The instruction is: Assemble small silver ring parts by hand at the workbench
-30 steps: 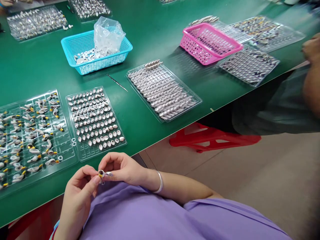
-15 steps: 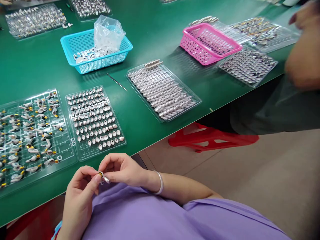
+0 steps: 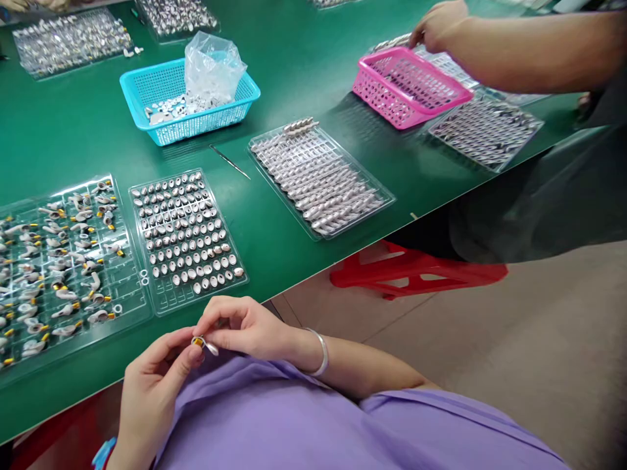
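Over my lap, just off the table's front edge, both hands pinch one small white earbud part (image 3: 211, 348) with a yellow strip at its left end. My left hand (image 3: 155, 375) grips the strip end between thumb and forefinger. From the other side, the thumb and fingers of my right hand (image 3: 245, 329) close on the same part. Nearest to my hands lies a clear tray of small oval shells (image 3: 189, 228), set in rows. Left of it, another clear tray (image 3: 128, 287) bears white earbud parts with yellow strips, lying loosely.
Beyond the trays stand a blue basket (image 3: 130, 98) with white pieces and a plastic bag (image 3: 210, 68), and tweezers (image 3: 229, 162). Rightward are a tray of stacked white parts (image 3: 321, 179) and a pink basket (image 3: 382, 108). A co-worker's arm (image 3: 529, 52) reaches over trays, above a red stool (image 3: 416, 267).
My hands have turned the earbud part slightly, and its yellow strip shows more. At the right, the co-worker's arm has reached in leftward to the pink basket's far side.
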The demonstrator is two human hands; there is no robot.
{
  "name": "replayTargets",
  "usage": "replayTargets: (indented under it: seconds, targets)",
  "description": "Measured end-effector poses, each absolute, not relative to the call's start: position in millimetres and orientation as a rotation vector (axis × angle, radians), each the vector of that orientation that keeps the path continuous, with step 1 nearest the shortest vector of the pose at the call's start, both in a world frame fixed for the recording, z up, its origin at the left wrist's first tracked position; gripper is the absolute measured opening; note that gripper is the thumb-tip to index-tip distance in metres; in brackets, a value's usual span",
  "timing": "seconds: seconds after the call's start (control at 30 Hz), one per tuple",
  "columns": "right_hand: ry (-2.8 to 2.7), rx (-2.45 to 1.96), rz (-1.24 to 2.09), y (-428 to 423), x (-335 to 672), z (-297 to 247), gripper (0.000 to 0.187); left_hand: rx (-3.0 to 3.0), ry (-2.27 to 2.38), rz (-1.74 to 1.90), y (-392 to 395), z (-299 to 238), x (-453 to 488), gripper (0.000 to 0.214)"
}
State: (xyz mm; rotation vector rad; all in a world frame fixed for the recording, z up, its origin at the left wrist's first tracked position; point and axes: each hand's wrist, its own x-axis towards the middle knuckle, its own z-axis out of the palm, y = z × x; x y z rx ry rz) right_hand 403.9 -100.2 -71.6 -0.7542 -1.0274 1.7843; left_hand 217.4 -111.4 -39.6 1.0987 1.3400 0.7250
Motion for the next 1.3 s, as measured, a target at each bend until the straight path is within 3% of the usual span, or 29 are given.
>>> replayTargets:
  seconds: [0.17, 0.4, 0.67, 1.3]
  targets:
    - [-1.155, -0.752, 1.873, -98.4, 415.4, -55.1, 0.02, 1.288, 1.358, 0.763, -109.0, -33.5, 218.8, 0.017]
    - [-1.464, -0.986, 1.474, -99.1, 410.0, -49.0, 0.009, 1.452, 1.338, 0.768, -107.6, -34.9, 217.8, 0.013]
    - [-1.627, -0.947, 1.17, -99.9, 408.6, -49.1, 0.002, 1.514, 1.307, 0.751, -108.0, -33.1, 216.2, 0.013]
    - [-1.721, -0.996, 1.632, -82.1, 414.0, -27.3, 0.014, 1.701, 1.322, 0.854, -102.9, -24.8, 211.6, 0.013]
